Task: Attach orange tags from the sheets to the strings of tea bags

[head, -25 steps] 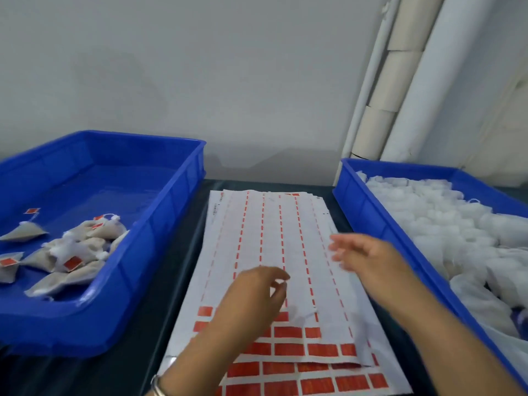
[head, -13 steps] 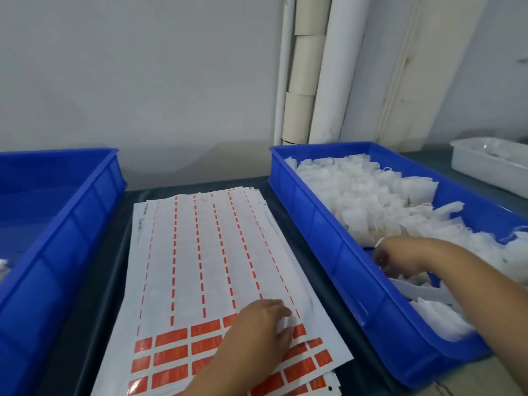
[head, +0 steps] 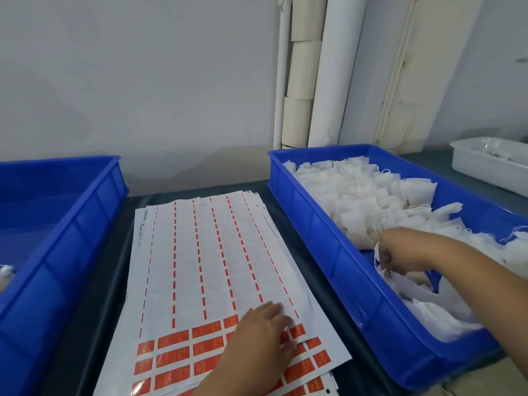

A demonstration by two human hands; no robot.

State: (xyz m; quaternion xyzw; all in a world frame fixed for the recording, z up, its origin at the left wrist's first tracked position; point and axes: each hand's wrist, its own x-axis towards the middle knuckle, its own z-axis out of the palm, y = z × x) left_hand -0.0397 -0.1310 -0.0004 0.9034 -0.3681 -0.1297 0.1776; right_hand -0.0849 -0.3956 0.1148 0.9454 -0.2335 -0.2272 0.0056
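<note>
A stack of white tag sheets (head: 205,261) lies between two blue bins, most rows stripped and several rows of orange tags (head: 174,355) left at the near end. My left hand (head: 257,338) rests on those orange tags, fingers curled down onto the sheet. The right blue bin (head: 320,238) holds a heap of white tea bags (head: 357,195). My right hand (head: 397,252) is inside that bin, fingers pinching a white tea bag (head: 384,277) at the near part of the heap.
The left blue bin (head: 71,224) shows only a bit of white tea bag (head: 5,271) at the frame's edge. A white tray (head: 491,164) sits at the far right. White pipes (head: 323,70) stand against the wall behind.
My right hand moved from above the sheets into the right bin and took hold of a tea bag. My left hand dropped onto the orange tags. The view swung right.
</note>
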